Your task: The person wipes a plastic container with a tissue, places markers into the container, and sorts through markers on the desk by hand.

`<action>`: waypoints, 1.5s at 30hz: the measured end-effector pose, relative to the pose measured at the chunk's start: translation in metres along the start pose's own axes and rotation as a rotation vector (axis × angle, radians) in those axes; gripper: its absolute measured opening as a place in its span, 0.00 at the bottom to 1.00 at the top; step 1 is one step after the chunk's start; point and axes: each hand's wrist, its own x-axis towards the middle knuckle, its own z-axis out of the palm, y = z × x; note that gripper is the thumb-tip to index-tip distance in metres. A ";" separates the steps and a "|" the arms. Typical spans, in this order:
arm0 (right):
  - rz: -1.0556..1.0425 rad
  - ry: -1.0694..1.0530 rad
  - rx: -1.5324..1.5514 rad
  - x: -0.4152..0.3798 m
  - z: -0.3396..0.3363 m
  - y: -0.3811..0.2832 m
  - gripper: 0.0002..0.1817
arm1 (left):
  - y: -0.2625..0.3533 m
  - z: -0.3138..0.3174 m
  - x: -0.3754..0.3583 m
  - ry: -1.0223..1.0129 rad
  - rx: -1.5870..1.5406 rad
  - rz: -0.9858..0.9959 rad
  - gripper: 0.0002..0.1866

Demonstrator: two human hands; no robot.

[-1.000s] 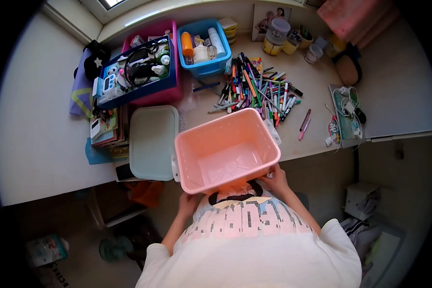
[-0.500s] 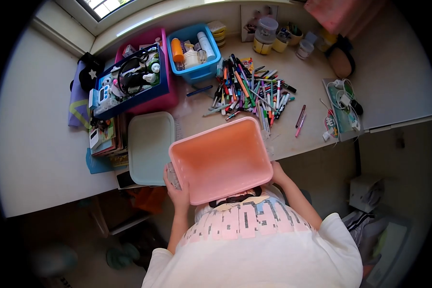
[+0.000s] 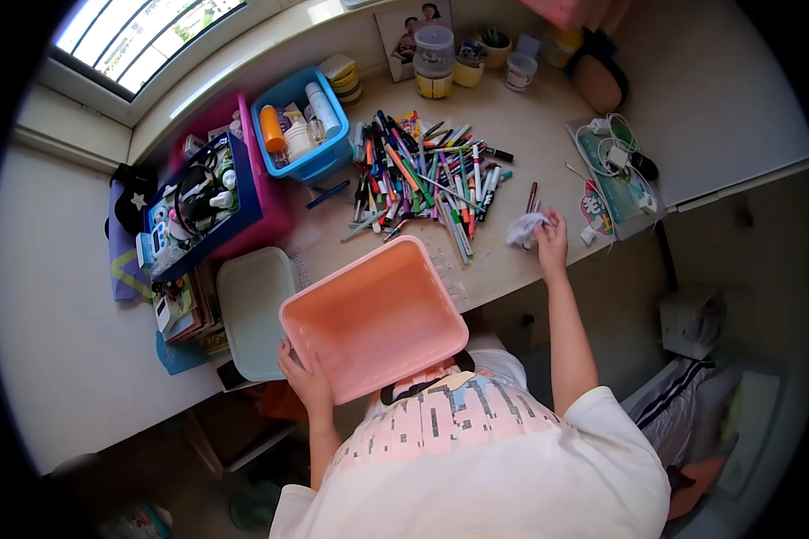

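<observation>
My left hand (image 3: pixel 307 381) grips the left side of a pink plastic bin (image 3: pixel 377 314), thumb at the rim. The bin is tilted so that its bare inside faces me, and it sits at the desk's front edge against my shirt. Out to the right, my right hand (image 3: pixel 554 244) is closed on a crumpled white tissue (image 3: pixel 523 230) over the desk top. Just behind the tissue lies a dark reddish pen (image 3: pixel 532 196). A large heap of markers and pens (image 3: pixel 431 175) spreads across the desk beyond the bin.
A pale green lid (image 3: pixel 256 314) lies left of the bin. Behind it stand a blue box of gadgets (image 3: pixel 256 193) on a pink bin (image 3: pixel 283 211) and a light-blue basket (image 3: pixel 319 164) of bottles. Jars (image 3: pixel 433 67) line the back; cables (image 3: pixel 616 157) lie at right.
My right hand has left the bin's right side and reached out over the desk with the tissue. My left hand still holds the bin. The view has shifted and turned.
</observation>
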 end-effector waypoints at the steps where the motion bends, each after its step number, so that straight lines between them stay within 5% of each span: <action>1: 0.005 0.012 -0.001 0.013 -0.006 -0.004 0.27 | -0.001 0.000 0.002 -0.010 0.003 0.007 0.25; 7: -0.126 0.323 0.079 0.082 -0.064 -0.002 0.29 | 0.008 0.003 0.005 -0.026 -0.063 -0.102 0.22; 9: -0.014 0.358 -0.316 0.094 -0.086 0.016 0.27 | -0.001 0.005 0.008 -0.017 -0.022 -0.057 0.23; 16: 0.172 -0.202 -0.677 0.053 -0.061 0.036 0.20 | -0.010 0.011 0.006 -0.010 -0.096 -0.174 0.22; 19: -0.031 -0.134 -0.863 0.053 -0.035 0.040 0.23 | -0.021 0.015 -0.003 0.023 -0.175 -0.189 0.22; 26: 0.190 -0.226 -1.099 0.079 -0.010 0.021 0.19 | 0.002 0.025 -0.080 0.273 -0.333 -0.551 0.25; 29: 0.214 -0.194 -0.949 0.087 -0.012 0.028 0.20 | 0.026 0.038 -0.103 0.365 -0.529 -0.685 0.23; 35: 0.057 -0.094 -0.693 0.084 0.001 0.030 0.16 | 0.079 0.072 -0.120 0.523 -0.850 -0.815 0.25; 37: -0.258 -0.175 -0.609 0.079 0.026 0.024 0.15 | 0.118 0.080 -0.115 0.577 -0.934 -0.883 0.26; 40: -0.211 -0.567 -0.572 0.064 0.082 -0.018 0.14 | 0.125 0.092 -0.113 0.628 -0.946 -0.938 0.27; 45: -0.511 -0.732 -0.822 0.048 0.167 -0.030 0.19 | 0.100 0.093 -0.097 0.630 -0.930 -0.883 0.29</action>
